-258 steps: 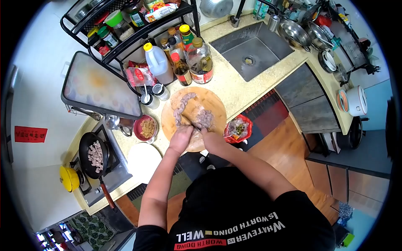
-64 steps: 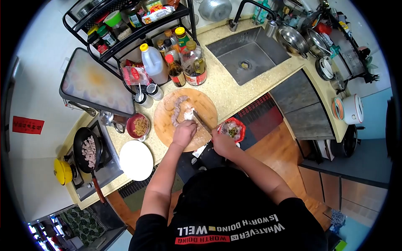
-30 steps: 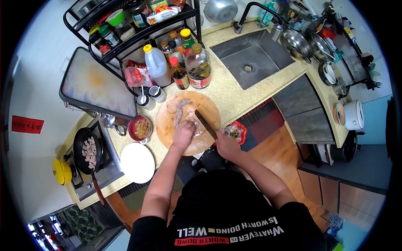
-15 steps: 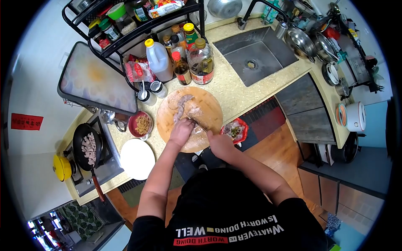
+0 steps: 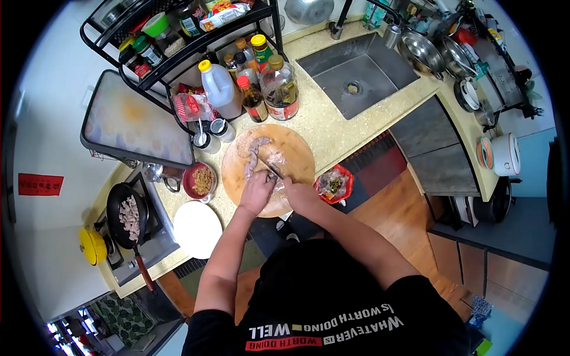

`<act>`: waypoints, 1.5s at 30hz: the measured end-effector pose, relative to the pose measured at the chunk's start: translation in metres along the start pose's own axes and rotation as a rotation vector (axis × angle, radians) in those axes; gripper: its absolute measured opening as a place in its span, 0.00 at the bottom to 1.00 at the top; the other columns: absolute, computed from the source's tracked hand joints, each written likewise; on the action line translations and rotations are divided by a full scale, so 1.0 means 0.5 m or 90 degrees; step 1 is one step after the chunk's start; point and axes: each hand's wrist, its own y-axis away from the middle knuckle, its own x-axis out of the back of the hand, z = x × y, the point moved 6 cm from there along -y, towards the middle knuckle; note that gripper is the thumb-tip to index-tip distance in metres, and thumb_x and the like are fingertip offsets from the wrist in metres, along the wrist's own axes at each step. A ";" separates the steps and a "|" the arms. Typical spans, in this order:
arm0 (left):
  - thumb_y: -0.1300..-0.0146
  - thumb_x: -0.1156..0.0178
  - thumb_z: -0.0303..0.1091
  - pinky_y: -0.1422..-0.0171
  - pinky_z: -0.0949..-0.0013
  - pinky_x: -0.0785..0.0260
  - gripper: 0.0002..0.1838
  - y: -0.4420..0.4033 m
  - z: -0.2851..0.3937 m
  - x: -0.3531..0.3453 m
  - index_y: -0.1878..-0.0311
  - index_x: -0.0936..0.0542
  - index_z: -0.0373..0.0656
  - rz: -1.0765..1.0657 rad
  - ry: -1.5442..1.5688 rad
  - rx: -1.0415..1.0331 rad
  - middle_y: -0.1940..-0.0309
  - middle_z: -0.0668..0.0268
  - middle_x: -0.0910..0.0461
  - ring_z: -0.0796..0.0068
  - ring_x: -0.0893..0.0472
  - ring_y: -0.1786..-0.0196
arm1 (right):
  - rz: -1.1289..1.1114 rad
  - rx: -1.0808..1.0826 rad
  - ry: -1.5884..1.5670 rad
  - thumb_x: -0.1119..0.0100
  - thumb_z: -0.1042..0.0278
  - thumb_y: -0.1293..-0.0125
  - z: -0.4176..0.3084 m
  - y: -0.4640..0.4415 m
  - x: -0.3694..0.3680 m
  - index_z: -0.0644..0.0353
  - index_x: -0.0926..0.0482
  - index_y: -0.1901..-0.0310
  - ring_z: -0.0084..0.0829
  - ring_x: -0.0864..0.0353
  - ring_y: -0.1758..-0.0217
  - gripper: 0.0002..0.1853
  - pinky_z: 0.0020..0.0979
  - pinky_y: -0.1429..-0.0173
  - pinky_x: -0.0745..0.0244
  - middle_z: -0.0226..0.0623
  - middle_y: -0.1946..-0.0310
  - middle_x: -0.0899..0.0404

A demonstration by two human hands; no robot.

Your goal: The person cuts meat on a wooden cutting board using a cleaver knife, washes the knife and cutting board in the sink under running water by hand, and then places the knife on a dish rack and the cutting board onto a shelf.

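The black shirt [image 5: 332, 285] reads, upside down, "Whatever is worth doing is worth doing well". The right hand [image 5: 301, 194] is closed around the knife [image 5: 273, 169]; the left hand [image 5: 257, 193] curls over the near end of the meat strip [image 5: 253, 155], on the round board [image 5: 297, 145] — the earlier cut heap is gone. Beyond the hands, the big jar [image 5: 280, 89] has an unreadable label — likewise the red paper [image 5: 40, 184], far left.

Pale meat strip [image 5: 253, 155], knife [image 5: 272, 169], round wooden board [image 5: 300, 155].
Strip curved, flat on board; blade aslant to its right.
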 end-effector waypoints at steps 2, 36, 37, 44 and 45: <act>0.39 0.42 0.28 0.41 0.61 0.27 0.10 0.008 -0.001 0.003 0.56 0.16 0.40 -0.004 0.003 0.001 0.55 0.57 0.20 0.57 0.20 0.48 | 0.012 0.003 -0.008 0.58 0.68 0.28 0.013 0.023 0.015 0.64 0.32 0.51 0.55 0.13 0.60 0.10 0.55 0.56 0.21 0.58 0.65 0.15; 0.37 0.36 0.33 0.48 0.55 0.25 0.10 -0.001 -0.013 0.037 0.55 0.21 0.39 0.040 0.053 -0.025 0.62 0.55 0.18 0.50 0.19 0.56 | 0.013 -0.018 -0.010 0.55 0.71 0.30 0.002 0.018 0.012 0.64 0.32 0.50 0.55 0.13 0.59 0.10 0.52 0.57 0.19 0.57 0.64 0.15; 0.37 0.36 0.33 0.49 0.55 0.25 0.11 0.006 -0.033 0.021 0.54 0.22 0.39 0.008 0.066 -0.003 0.61 0.55 0.18 0.50 0.19 0.56 | 0.021 -0.032 -0.016 0.54 0.71 0.30 0.008 0.024 0.017 0.64 0.32 0.50 0.55 0.13 0.60 0.10 0.52 0.57 0.19 0.56 0.65 0.15; 0.42 0.41 0.27 0.52 0.57 0.25 0.06 -0.003 -0.036 0.000 0.61 0.21 0.43 -0.018 0.035 0.007 0.66 0.60 0.19 0.55 0.18 0.58 | 0.041 0.003 0.026 0.51 0.72 0.33 -0.005 0.073 0.047 0.64 0.32 0.50 0.52 0.12 0.66 0.11 0.52 0.62 0.19 0.51 0.71 0.15; 0.42 0.41 0.28 0.52 0.57 0.25 0.05 -0.001 -0.035 0.001 0.63 0.20 0.43 -0.013 0.030 0.005 0.66 0.61 0.19 0.56 0.18 0.58 | 0.042 0.017 0.036 0.50 0.72 0.33 -0.010 0.082 0.046 0.64 0.32 0.50 0.52 0.12 0.67 0.11 0.51 0.62 0.19 0.50 0.72 0.15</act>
